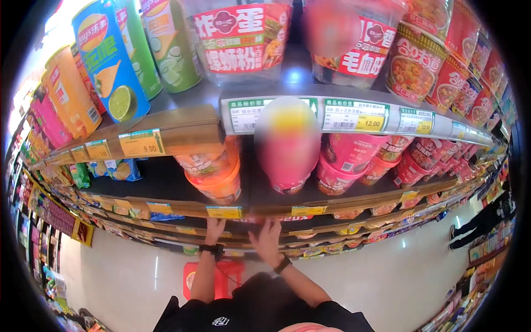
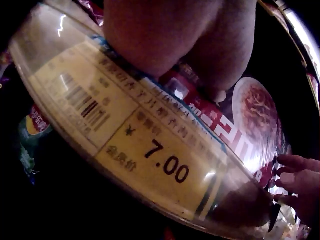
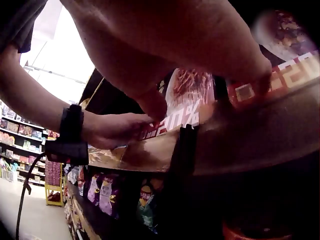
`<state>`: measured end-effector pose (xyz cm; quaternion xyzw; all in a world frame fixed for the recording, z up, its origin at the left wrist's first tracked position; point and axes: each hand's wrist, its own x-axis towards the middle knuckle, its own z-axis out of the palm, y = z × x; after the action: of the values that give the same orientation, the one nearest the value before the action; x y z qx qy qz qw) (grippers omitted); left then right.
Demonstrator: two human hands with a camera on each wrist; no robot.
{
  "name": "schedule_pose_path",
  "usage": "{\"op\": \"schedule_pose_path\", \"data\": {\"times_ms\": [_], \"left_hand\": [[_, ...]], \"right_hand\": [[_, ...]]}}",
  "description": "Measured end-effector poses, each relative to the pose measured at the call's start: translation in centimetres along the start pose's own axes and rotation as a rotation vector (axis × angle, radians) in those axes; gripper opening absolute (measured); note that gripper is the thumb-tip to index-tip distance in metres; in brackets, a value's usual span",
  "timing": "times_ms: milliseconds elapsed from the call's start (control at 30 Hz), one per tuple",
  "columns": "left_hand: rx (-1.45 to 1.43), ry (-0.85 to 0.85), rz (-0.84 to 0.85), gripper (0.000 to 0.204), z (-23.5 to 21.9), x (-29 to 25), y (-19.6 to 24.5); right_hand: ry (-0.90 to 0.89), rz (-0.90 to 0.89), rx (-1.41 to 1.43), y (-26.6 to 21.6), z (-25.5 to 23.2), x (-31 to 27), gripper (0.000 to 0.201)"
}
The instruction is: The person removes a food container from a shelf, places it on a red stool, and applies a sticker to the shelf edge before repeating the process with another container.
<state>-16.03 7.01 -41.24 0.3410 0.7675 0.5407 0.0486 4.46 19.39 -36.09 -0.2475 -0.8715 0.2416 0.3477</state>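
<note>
In the head view both hands reach under the edge of a middle shelf. My left hand (image 1: 214,229) is at the shelf's front, its fingertips out of sight there; in the right wrist view its fingers lie straight against a red food packet (image 3: 192,90) with a noodle-like picture and "20%" print. My right hand (image 1: 267,242) is just right of it, thumb apart from the fingers. In its own wrist view, the thumb is at that packet while the fingers touch a second red packet (image 3: 300,70) beside it. A clear label strip (image 2: 165,160), priced 7.00, runs before the packets.
Above, shelves carry chip canisters (image 1: 105,61), large noodle tubs (image 1: 240,44) and pink cups (image 1: 351,152). A red object (image 1: 235,276) stands on the floor by the person. Another person's legs (image 1: 478,224) show at the right. Purple bags (image 3: 106,192) sit on a lower shelf.
</note>
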Motion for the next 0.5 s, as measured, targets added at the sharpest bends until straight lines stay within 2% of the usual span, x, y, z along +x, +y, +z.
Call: {"op": "schedule_pose_path", "data": {"times_ms": [100,133,200,267,400,500], "left_hand": [[-0.084,-0.028,-0.010,0.019,0.1,0.1,-1.9],[-0.042,0.027,0.062,0.019,0.0,-0.1,-0.2],[-0.037,0.002,0.004,0.019,0.1,0.0,-0.9],[-0.084,-0.001,-0.007,0.019,0.1,0.1,0.3],[-0.154,-0.051,-0.098,0.020,-0.2,0.0,-0.7],[-0.086,-0.025,-0.034,0.019,-0.2,0.0,-0.5]], "right_hand": [[0.022,0.022,0.030,0.3,0.0,-0.2,0.081],[0.028,0.040,0.034,0.2,-0.1,0.0,0.083],[0.044,0.076,0.042,0.5,-0.3,-0.1,0.085],[0.061,0.094,0.063,0.4,-0.1,0.1,0.087],[-0.055,0.077,0.118,0.9,-0.2,0.0,0.080],[-0.057,-0.040,0.026,0.9,-0.4,0.1,0.075]]}}
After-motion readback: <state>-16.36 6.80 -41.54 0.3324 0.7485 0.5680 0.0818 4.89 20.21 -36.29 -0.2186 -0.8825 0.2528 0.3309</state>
